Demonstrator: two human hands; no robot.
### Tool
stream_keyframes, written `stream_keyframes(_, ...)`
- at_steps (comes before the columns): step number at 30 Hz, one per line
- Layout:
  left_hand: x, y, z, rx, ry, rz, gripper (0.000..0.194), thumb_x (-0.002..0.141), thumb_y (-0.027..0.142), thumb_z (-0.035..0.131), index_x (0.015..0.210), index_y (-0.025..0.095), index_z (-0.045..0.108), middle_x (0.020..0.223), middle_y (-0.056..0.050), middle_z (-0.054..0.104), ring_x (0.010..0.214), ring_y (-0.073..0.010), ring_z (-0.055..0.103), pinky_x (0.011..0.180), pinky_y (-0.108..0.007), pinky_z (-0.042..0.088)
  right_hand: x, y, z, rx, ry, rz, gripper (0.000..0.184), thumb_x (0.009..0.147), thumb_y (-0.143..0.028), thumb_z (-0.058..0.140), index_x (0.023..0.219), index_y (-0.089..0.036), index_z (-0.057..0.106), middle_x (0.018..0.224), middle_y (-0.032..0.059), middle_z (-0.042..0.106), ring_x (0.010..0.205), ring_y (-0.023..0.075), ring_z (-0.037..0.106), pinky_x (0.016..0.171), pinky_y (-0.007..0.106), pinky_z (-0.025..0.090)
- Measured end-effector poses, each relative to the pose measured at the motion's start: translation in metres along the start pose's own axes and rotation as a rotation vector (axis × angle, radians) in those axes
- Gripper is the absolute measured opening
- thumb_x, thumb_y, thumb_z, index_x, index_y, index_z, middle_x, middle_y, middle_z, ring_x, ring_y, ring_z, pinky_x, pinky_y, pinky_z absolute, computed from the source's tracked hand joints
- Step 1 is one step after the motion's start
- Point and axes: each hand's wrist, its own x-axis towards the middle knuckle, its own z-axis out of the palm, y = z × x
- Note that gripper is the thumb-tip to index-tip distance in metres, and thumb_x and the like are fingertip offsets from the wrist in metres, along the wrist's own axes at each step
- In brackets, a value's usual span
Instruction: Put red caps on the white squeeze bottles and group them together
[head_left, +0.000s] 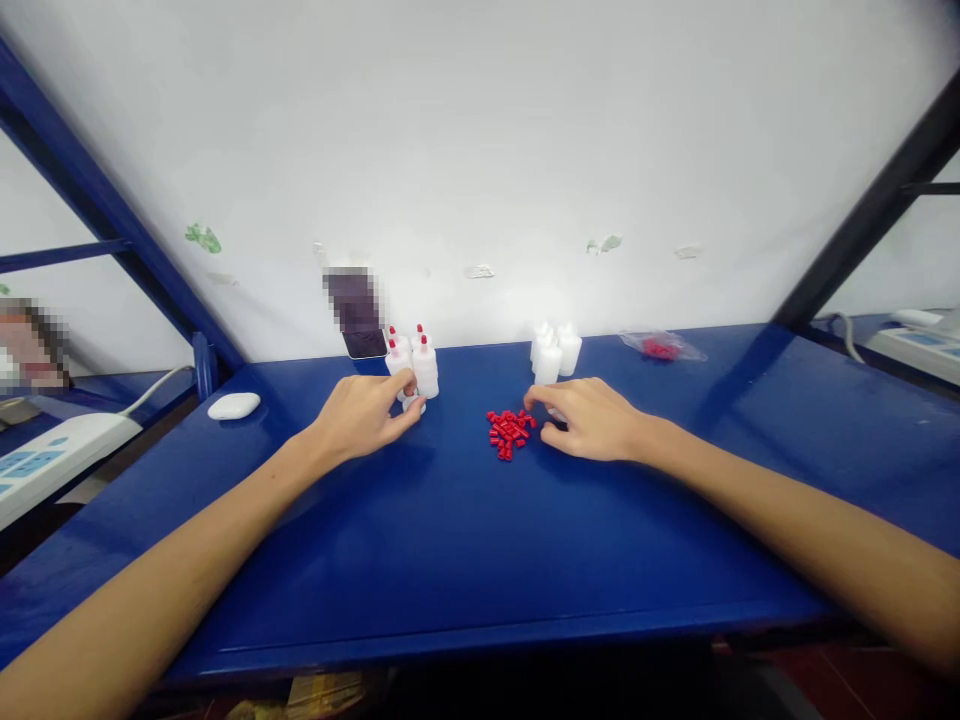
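My left hand (367, 412) has its thumb and fingers closed around a small white bottle (414, 403), mostly hidden by them. Just behind it stands a cluster of white squeeze bottles (426, 372) with red tips. My right hand (592, 418) hovers at the right edge of a loose pile of small red caps (508, 432). Its thumb and index finger are apart, and a pale sliver shows between them that I cannot make out. Beyond that hand, several white bottles without red tips (548, 360) stand upright near the wall.
A clear plastic bag (661, 347) with red pieces lies at the back right. A white rounded case (234, 406) rests at the left, and a dark phone-like device (364, 342) leans on the wall. Power strips (67, 460) and blue frame posts flank the blue table (480, 560).
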Motion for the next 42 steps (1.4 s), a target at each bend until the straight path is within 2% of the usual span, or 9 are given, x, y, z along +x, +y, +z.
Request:
stream_keyframes(4,-0.006,0.03,-0.002,-0.201,0.094,0.102,0.025,0.093,0.033,0.045,0.078,0.018,0.057,0.056,0.003,0.052,0.055,-0.0123,0.045,0.066,-0.027,0.034,0.002,0.003,0.0,-0.014,-0.038,-0.005,0.02,0.085,-0.03,0.051,0.098,-0.022,0.063,0.075,0.0003,0.068,0.063,0.0152,0.057,0.058,0.025,0.029)
stream_keyframes(8,-0.01,0.062,0.0,-0.467,-0.039,0.137,0.028,0.096,0.03,0.041,0.075,0.017,0.054,0.054,0.007,0.047,0.051,-0.0085,0.037,0.074,-0.029,0.035,0.002,0.001,0.002,-0.034,-0.023,-0.022,0.019,0.087,-0.036,0.053,0.093,-0.021,0.063,0.077,0.0011,0.069,0.063,0.0149,0.057,0.058,0.026,0.029)
stream_keyframes(15,-0.012,0.081,0.015,-0.695,-0.12,0.042,0.027,0.094,0.03,0.046,0.071,0.017,0.053,0.051,0.007,0.046,0.049,-0.0074,0.04,0.058,-0.023,0.034,0.003,0.005,0.006,0.002,0.011,-0.04,0.016,0.086,-0.029,0.053,0.089,-0.021,0.066,0.073,0.0,0.069,0.06,0.0132,0.057,0.057,0.025,0.031)
stream_keyframes(19,-0.009,0.088,0.019,-0.809,-0.16,0.016,0.021,0.095,0.03,0.046,0.083,0.017,0.055,0.052,0.008,0.047,0.044,-0.0065,0.039,0.05,-0.02,0.031,0.001,-0.003,0.011,0.161,0.212,-0.089,0.016,0.085,-0.03,0.057,0.089,-0.019,0.068,0.069,-0.0008,0.067,0.055,0.0104,0.055,0.058,0.023,0.037)
stream_keyframes(26,-0.007,0.099,0.007,-0.996,-0.184,0.011,0.034,0.101,0.041,0.037,0.09,0.016,0.058,0.064,0.004,0.052,0.055,-0.0088,0.045,0.055,-0.022,0.035,-0.005,-0.032,0.015,0.167,0.593,-0.446,0.01,0.087,-0.02,0.057,0.083,-0.018,0.066,0.062,-0.0011,0.066,0.051,0.0091,0.054,0.054,0.022,0.04)
stream_keyframes(30,-0.004,0.099,0.008,-1.131,-0.197,-0.013,0.045,0.101,0.042,0.036,0.073,0.014,0.058,0.069,0.0,0.057,0.062,-0.0097,0.047,0.061,-0.024,0.039,-0.007,-0.036,0.015,0.033,0.654,-0.445,0.012,0.09,-0.02,0.056,0.085,-0.019,0.067,0.064,-0.0004,0.066,0.053,0.0105,0.054,0.055,0.025,0.04)
stream_keyframes(35,0.0,0.097,0.021,-1.438,-0.146,-0.167,0.034,0.09,0.045,0.059,0.09,0.013,0.07,0.078,-0.005,0.067,0.07,-0.0125,0.058,0.065,-0.025,0.048,-0.008,-0.033,0.015,0.022,0.716,-0.386,0.011,0.091,-0.024,0.058,0.091,-0.02,0.069,0.076,0.0026,0.068,0.059,0.0106,0.057,0.058,0.024,0.045)
stream_keyframes(39,0.001,0.096,0.024,-1.524,0.014,-0.284,0.028,0.078,0.038,0.075,0.091,0.013,0.072,0.09,-0.008,0.073,0.083,-0.0178,0.068,0.079,-0.032,0.056,-0.005,-0.031,0.016,0.104,0.633,-0.274,0.019,0.092,-0.032,0.058,0.08,-0.018,0.064,0.073,0.0022,0.067,0.057,0.0105,0.058,0.058,0.024,0.044)
stream_keyframes(42,-0.003,0.1,0.018,-1.45,0.046,-0.244,0.02,0.078,0.03,0.076,0.089,0.014,0.072,0.085,-0.006,0.074,0.076,-0.0162,0.069,0.075,-0.03,0.057,-0.005,-0.031,0.019,0.155,0.464,-0.18,0.017,0.089,-0.036,0.059,0.087,-0.019,0.058,0.066,-0.0012,0.065,0.054,0.0112,0.058,0.055,0.023,0.04)
